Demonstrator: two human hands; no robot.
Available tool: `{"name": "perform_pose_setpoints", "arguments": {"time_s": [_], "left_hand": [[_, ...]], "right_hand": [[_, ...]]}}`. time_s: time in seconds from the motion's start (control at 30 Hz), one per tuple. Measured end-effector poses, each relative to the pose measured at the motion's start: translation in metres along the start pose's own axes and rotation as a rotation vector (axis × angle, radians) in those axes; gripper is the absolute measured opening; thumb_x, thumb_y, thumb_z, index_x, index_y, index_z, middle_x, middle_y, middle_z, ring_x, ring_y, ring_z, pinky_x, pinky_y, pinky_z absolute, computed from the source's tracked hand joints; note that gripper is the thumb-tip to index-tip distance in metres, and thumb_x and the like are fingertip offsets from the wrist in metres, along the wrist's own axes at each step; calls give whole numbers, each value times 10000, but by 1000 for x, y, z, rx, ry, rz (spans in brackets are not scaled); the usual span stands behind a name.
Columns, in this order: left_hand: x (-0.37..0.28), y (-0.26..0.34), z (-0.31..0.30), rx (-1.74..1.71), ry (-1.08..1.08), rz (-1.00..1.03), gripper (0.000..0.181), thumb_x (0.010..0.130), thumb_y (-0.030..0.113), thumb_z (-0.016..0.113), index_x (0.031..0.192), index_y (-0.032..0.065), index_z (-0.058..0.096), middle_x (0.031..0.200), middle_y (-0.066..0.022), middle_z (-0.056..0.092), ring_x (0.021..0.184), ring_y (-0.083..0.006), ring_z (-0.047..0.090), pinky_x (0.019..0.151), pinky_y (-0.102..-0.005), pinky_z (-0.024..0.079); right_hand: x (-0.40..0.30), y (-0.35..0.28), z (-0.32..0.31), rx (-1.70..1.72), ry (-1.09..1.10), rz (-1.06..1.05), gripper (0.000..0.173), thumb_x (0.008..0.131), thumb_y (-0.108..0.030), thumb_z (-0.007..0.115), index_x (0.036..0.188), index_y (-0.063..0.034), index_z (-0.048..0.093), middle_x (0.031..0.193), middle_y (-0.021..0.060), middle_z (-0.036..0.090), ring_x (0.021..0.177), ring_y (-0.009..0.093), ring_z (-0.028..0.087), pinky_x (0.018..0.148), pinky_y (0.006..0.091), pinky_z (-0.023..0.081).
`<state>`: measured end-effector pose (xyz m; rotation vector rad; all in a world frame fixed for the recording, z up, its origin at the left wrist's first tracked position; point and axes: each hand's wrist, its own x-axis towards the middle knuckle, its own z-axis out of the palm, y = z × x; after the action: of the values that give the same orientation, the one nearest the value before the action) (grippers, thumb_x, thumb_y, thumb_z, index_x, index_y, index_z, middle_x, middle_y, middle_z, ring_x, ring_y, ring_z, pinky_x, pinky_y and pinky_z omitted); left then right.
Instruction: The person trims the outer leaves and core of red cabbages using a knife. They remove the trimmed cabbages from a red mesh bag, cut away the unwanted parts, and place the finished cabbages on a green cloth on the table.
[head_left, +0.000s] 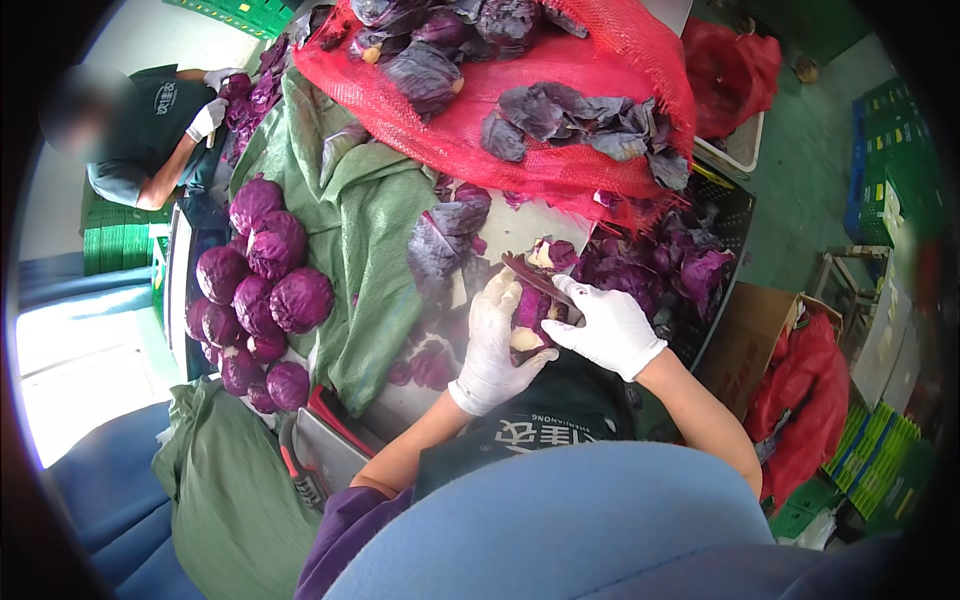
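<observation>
My left hand (489, 356), in a white glove, holds a small red cabbage (531, 307) from its left side. The cabbage's pale cut stem end (526, 340) faces me. My right hand (606, 324), also gloved, grips a knife (536, 274) whose dark blade crosses above the cabbage towards my left fingertips. Part of the cabbage and the knife's handle are hidden by my fingers. Just beyond the blade lies a cut piece of cabbage (553, 253) with a pale core. Dark outer leaves (442, 244) rest on the metal table (517, 223) left of it.
A red mesh sack (480, 101) bearing unpeeled cabbages spreads across the far side. Peeled cabbages (259, 300) are piled at left beside a green woven sack (367, 247). At right, a black crate (726, 196) holds loose leaves. A co-worker (154, 127) handles cabbage at far left.
</observation>
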<state>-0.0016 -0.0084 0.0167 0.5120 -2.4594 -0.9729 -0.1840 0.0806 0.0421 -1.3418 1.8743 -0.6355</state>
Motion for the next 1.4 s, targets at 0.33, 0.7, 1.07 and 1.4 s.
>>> {"name": "perform_pose_setpoints", "arguments": {"time_s": [0.33, 0.7, 1.07, 1.4], "left_hand": [[4, 19, -2, 209, -87, -69, 1021, 546, 175, 870, 1403, 42, 331, 1357, -229, 399, 1251, -413, 404, 1043, -503, 328], [-10, 20, -8, 230, -105, -156, 992, 467, 90, 864, 1361, 85, 435, 1419, -198, 370, 1308, -384, 367, 1060, -485, 327], [-21, 5, 6, 172, -52, 60, 951, 480, 57, 825, 1347, 65, 433, 1419, -246, 378, 1300, -442, 390, 1025, -527, 359], [-14, 7, -4, 114, -73, 11, 975, 493, 91, 864, 1358, 81, 414, 1400, -211, 376, 1298, -424, 386, 1070, -515, 338]], "right_hand": [[-2, 20, 18, -113, 205, -12, 247, 842, -221, 564, 1012, -54, 631, 860, 175, 657, 737, 349, 657, 686, 454, 528], [-1, 28, 23, -16, 163, -55, 508, 974, -301, 407, 1427, -74, 372, 917, 215, 650, 762, 372, 646, 683, 450, 524], [6, -9, -1, -187, -45, 80, 687, 901, -510, 504, 1388, -33, 423, 735, 205, 660, 672, 356, 664, 637, 442, 534], [21, 56, 20, -411, 244, -116, 137, 858, -173, 540, 810, -59, 600, 692, 177, 625, 610, 325, 654, 534, 420, 527]]}}
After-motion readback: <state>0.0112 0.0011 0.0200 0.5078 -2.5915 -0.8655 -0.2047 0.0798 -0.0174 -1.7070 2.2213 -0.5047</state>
